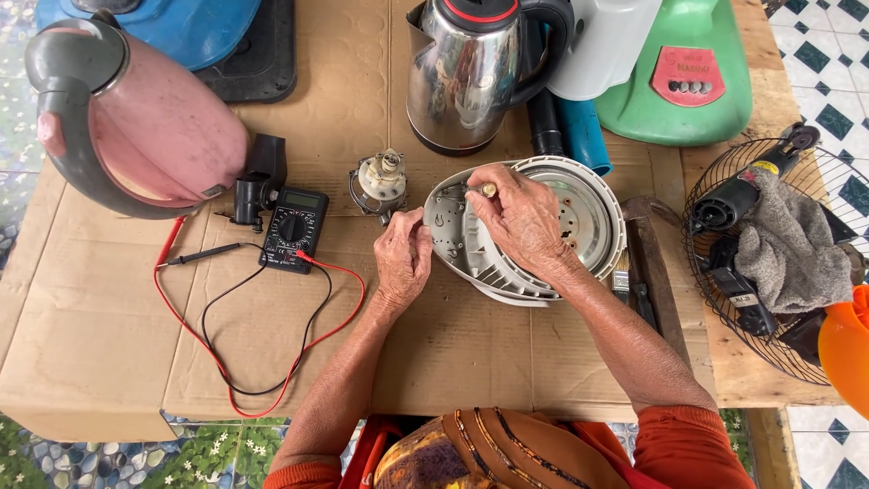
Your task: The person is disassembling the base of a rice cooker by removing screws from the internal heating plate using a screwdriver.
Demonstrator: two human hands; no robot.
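Hands on the upturned appliance base

Right hand (520,217) pinches a small brass-tipped tool (487,190) between thumb and fingers, pressing it into the grey-white round appliance base (593,217) lying upturned at mid-bench. Left hand (403,258) closes its fingers on the base's left rim, steadying it. Just beside sits a small round switch part (380,181). A black multimeter (294,226) with red and black leads lies leftward, below the pink kettle (145,127). A steel kettle (462,72) stands at the far edge.
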